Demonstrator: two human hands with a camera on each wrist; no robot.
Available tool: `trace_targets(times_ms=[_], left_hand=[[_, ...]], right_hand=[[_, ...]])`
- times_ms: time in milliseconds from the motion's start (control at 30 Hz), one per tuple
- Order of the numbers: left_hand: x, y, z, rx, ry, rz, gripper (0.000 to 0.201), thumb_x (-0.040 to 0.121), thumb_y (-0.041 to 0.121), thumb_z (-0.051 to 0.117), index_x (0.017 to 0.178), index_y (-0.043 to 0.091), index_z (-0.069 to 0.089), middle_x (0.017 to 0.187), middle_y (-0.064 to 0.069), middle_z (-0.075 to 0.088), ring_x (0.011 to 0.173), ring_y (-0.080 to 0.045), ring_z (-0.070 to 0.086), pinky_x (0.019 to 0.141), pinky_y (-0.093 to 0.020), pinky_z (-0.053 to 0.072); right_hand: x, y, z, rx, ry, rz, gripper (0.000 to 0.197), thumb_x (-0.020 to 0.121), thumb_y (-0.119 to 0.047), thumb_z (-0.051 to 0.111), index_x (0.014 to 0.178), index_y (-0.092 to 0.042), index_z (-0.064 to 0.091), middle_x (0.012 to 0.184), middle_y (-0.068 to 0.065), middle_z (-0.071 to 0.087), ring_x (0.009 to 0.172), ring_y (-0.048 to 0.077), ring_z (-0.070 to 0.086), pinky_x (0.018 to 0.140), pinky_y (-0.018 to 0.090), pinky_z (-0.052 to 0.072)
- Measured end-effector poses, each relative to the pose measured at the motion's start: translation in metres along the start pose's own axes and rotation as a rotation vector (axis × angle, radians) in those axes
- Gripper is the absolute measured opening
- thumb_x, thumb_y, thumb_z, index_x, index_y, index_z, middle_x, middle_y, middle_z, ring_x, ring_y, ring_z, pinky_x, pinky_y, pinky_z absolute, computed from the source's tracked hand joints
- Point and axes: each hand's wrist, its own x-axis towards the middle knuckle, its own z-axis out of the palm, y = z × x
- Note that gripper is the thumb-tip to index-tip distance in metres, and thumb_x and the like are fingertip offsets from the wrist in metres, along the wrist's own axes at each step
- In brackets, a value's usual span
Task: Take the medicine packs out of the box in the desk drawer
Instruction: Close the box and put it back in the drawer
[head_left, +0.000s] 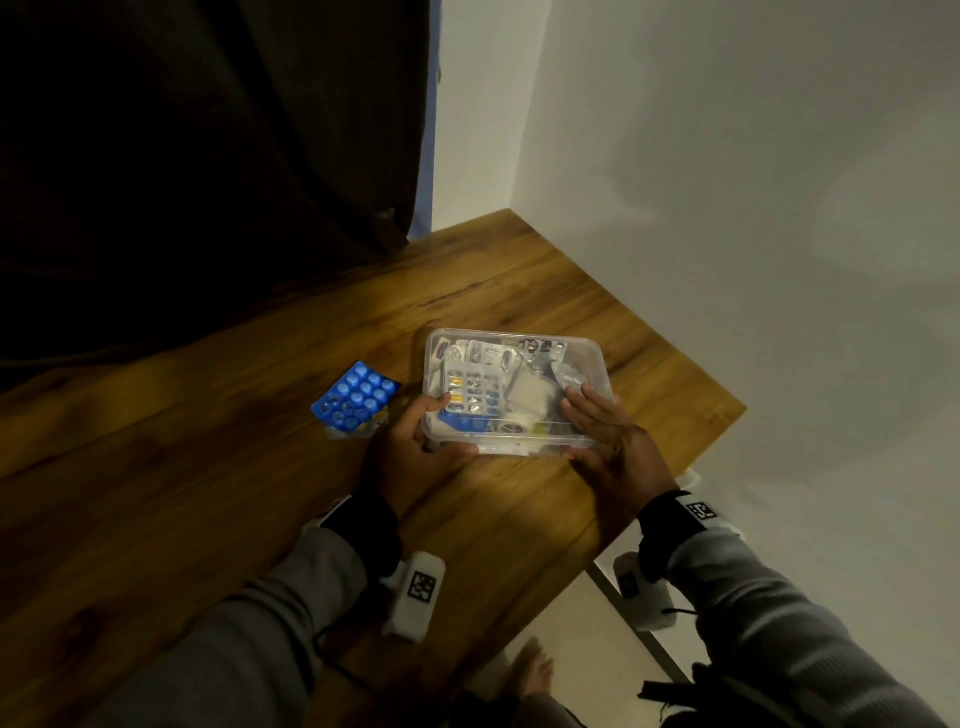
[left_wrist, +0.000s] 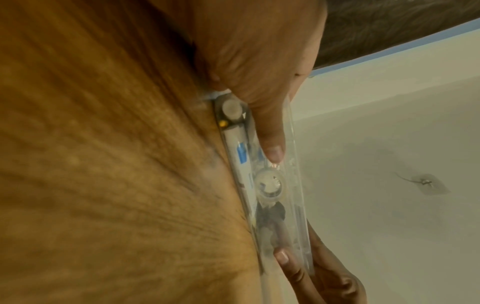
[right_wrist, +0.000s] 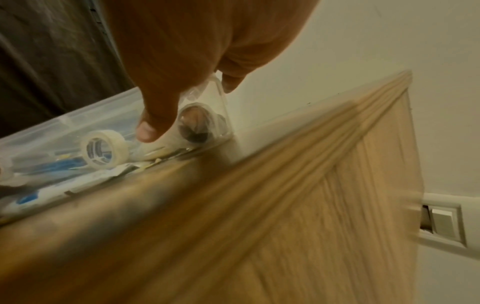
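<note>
A clear plastic box (head_left: 519, 335) stands on the wooden desk (head_left: 208, 493), filled with several blister packs (head_left: 475, 387) and a roll of white tape (head_left: 511, 427). My left hand (head_left: 415, 441) grips the box's near left corner, with the thumb along the front wall and the fingers on the left rim. At the near right corner my right hand (head_left: 608, 436) grips it, fingers over the rim. A blue blister pack (head_left: 358, 397) lies on the desk just left of the box. The left wrist view shows my thumb (left_wrist: 270, 131) on the box wall (left_wrist: 293, 185). In the right wrist view my hand (right_wrist: 166, 82) pinches the box (right_wrist: 52, 127) beside the tape (right_wrist: 103, 152).
The desk's right edge (head_left: 717, 431) runs close to the box, next to a white wall. A dark curtain (head_left: 208, 156) hangs behind the desk on the left. A wall socket (right_wrist: 441, 224) sits beyond the desk edge. A bare foot (head_left: 535, 670) shows below.
</note>
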Motion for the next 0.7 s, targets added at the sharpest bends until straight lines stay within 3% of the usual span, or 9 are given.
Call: trace_targets(times_ms=[100, 167, 233, 300, 333, 400, 533, 633, 700], left_hand=[[-0.003, 0.002, 0.005, -0.06, 0.035, 0.006, 0.055, 0.07, 0.012, 0.08, 0.119, 0.016, 0.055, 0.11, -0.003, 0.069, 0.096, 0.002, 0.066, 0.082, -0.023, 0.058], [-0.007, 0.001, 0.007, -0.081, 0.089, 0.021, 0.066, 0.067, 0.009, 0.078, 0.125, 0.02, 0.048, 0.088, 0.0, 0.066, 0.075, 0.002, 0.063, 0.07, -0.013, 0.054], [-0.015, -0.002, 0.007, -0.044, 0.172, 0.012, 0.083, 0.062, 0.015, 0.075, 0.135, 0.023, 0.036, 0.063, 0.003, 0.049, 0.055, -0.004, 0.047, 0.056, -0.01, 0.043], [-0.029, -0.001, 0.01, -0.057, 0.225, -0.018, 0.089, 0.061, 0.021, 0.072, 0.138, 0.02, 0.028, 0.061, 0.001, 0.042, 0.053, -0.005, 0.041, 0.055, -0.011, 0.04], [-0.039, 0.0, 0.013, -0.078, 0.229, -0.026, 0.087, 0.06, 0.026, 0.07, 0.136, 0.021, 0.029, 0.063, 0.001, 0.041, 0.054, -0.004, 0.039, 0.056, -0.011, 0.04], [-0.06, 0.001, 0.017, -0.078, 0.208, -0.035, 0.075, 0.059, 0.035, 0.067, 0.127, 0.023, 0.037, 0.066, 0.002, 0.039, 0.056, -0.003, 0.037, 0.058, -0.013, 0.039], [-0.103, 0.006, 0.022, 0.084, 0.059, -0.073, 0.029, 0.073, 0.014, 0.07, 0.099, 0.016, 0.058, 0.064, 0.005, 0.042, 0.056, -0.003, 0.043, 0.059, -0.013, 0.038], [-0.141, 0.007, 0.025, 0.169, -0.022, -0.023, 0.011, 0.076, 0.008, 0.07, 0.082, 0.014, 0.062, 0.057, 0.008, 0.045, 0.054, -0.002, 0.046, 0.054, -0.008, 0.038], [-0.162, 0.009, 0.025, 0.222, -0.088, 0.025, 0.008, 0.077, 0.013, 0.071, 0.075, 0.013, 0.063, 0.053, 0.003, 0.049, 0.052, -0.006, 0.046, 0.052, -0.009, 0.036]], right_hand=[[0.003, -0.006, -0.007, 0.024, -0.051, 0.069, 0.071, 0.08, -0.057, 0.059, 0.141, -0.032, 0.034, 0.15, -0.01, 0.031, 0.143, 0.009, 0.023, 0.116, 0.052, 0.026], [-0.005, -0.022, -0.014, 0.174, -0.018, 0.211, 0.084, 0.074, -0.049, 0.072, 0.145, -0.039, 0.027, 0.153, -0.006, 0.032, 0.14, 0.013, 0.029, 0.114, 0.046, 0.031], [-0.029, -0.042, -0.006, 0.377, 0.317, 0.459, 0.08, 0.079, -0.039, 0.072, 0.145, -0.036, 0.026, 0.152, -0.004, 0.033, 0.135, 0.014, 0.034, 0.109, 0.038, 0.034], [-0.06, -0.04, 0.031, 0.605, 0.744, 0.882, 0.058, 0.09, -0.04, 0.056, 0.14, -0.024, 0.034, 0.146, 0.004, 0.04, 0.131, 0.023, 0.042, 0.107, 0.039, 0.038], [-0.076, -0.04, 0.053, 0.736, 0.73, 1.138, 0.054, 0.093, -0.042, 0.047, 0.14, -0.017, 0.036, 0.142, 0.009, 0.045, 0.127, 0.03, 0.046, 0.103, 0.038, 0.041], [-0.1, -0.041, 0.093, 1.185, 0.419, 1.417, 0.06, 0.094, -0.052, 0.034, 0.138, -0.011, 0.042, 0.135, 0.018, 0.051, 0.117, 0.039, 0.051, 0.092, 0.04, 0.044], [-0.11, -0.069, 0.12, 1.481, 0.253, 1.448, 0.056, 0.091, -0.063, 0.034, 0.121, -0.018, 0.048, 0.115, 0.01, 0.052, 0.101, 0.033, 0.051, 0.099, 0.053, 0.041], [-0.122, -0.077, 0.136, 1.579, 0.19, 1.407, 0.082, 0.076, -0.079, 0.043, 0.125, -0.013, 0.048, 0.108, 0.009, 0.057, 0.091, 0.029, 0.056, 0.083, 0.046, 0.049], [-0.133, -0.069, 0.153, 1.599, 0.19, 1.414, 0.101, 0.06, -0.085, 0.055, 0.13, -0.012, 0.049, 0.121, 0.01, 0.06, 0.104, 0.031, 0.061, 0.089, 0.046, 0.051]])
